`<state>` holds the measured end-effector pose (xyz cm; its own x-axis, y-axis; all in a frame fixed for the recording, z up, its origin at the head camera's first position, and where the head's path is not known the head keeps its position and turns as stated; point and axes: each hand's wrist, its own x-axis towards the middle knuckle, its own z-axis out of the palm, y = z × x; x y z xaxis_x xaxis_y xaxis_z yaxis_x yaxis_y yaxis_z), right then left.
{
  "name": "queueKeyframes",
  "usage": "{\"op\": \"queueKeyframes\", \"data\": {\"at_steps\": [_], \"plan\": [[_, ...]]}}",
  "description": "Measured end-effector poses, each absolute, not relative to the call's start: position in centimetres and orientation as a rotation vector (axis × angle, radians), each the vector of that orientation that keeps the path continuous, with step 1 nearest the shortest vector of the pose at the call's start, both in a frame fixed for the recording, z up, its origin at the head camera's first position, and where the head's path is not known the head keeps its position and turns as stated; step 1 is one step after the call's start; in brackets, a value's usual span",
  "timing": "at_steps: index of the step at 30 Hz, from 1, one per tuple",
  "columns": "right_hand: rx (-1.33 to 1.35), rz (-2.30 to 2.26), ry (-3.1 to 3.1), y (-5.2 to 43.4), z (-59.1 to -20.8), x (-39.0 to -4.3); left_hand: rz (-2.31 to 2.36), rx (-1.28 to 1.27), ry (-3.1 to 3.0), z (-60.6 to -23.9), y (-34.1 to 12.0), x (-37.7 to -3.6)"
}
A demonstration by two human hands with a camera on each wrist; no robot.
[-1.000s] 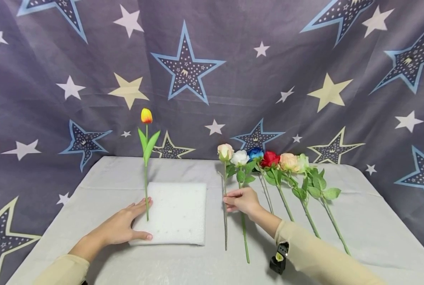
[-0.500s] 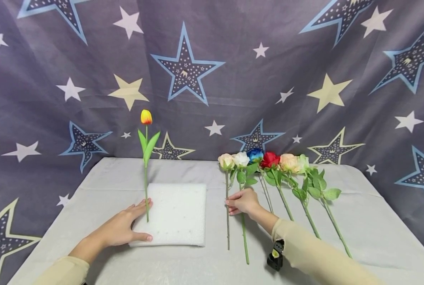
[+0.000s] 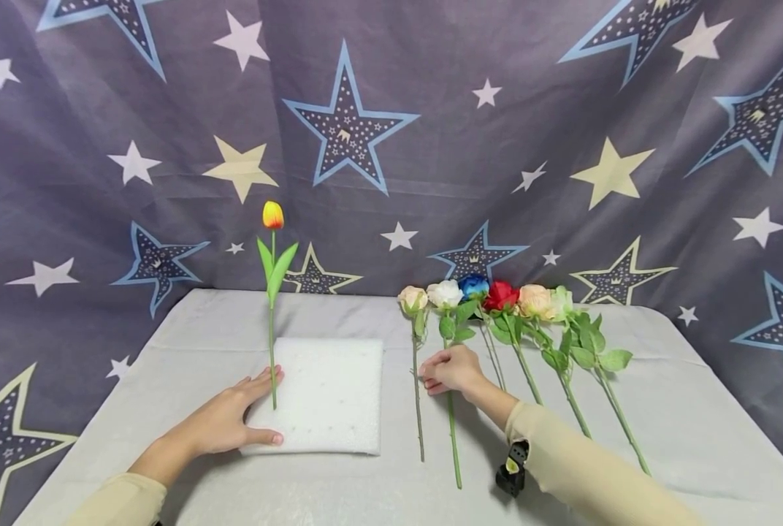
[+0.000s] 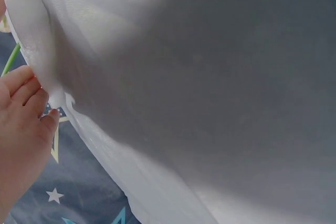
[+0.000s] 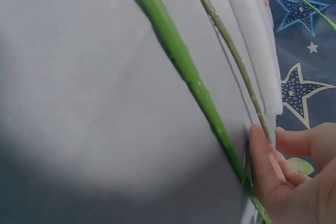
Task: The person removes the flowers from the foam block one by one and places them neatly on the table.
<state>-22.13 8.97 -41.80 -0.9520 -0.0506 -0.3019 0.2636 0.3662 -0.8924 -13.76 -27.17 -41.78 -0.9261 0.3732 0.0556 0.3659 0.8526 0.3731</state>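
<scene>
My left hand (image 3: 223, 416) rests with straight fingers on the left edge of a white foam block (image 3: 329, 394). A yellow-red tulip (image 3: 273, 215) stands upright by those fingers, its stem's lower end at the foam. My right hand (image 3: 453, 370) is beside the stem of a pale peach rose (image 3: 413, 298) lying on the table. In the right wrist view, that brown-green stem (image 5: 236, 53) passes between thumb and fingers, which stand apart. Beneath the right hand runs the green stem (image 5: 194, 85) of a white rose (image 3: 445, 294).
Farther right lie a blue rose (image 3: 474, 286), a red rose (image 3: 500, 295), another peach rose (image 3: 535, 301) and a pale green flower (image 3: 561, 302), stems toward the front. A grey cloth covers the table (image 3: 201, 329). Behind it hangs a star-patterned curtain (image 3: 378, 73).
The pale peach rose has come down onto the table, and its head has then tipped left as the right fingers loosened from the stem. The left hand stays on the foam block.
</scene>
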Motion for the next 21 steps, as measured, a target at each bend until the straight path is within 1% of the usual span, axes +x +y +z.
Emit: {"op": "queueKeyframes", "data": {"at_steps": [9, 21], "plan": [[0.149, -1.693, 2.354, 8.4, -40.8, -22.7, 0.596, 0.578, 3.002, -41.6, -27.1, -13.8], [-0.065, -1.756, 2.264, 3.7, -39.7, -23.0, 0.601, 0.581, 2.991, -41.4, -27.0, -13.7]]}}
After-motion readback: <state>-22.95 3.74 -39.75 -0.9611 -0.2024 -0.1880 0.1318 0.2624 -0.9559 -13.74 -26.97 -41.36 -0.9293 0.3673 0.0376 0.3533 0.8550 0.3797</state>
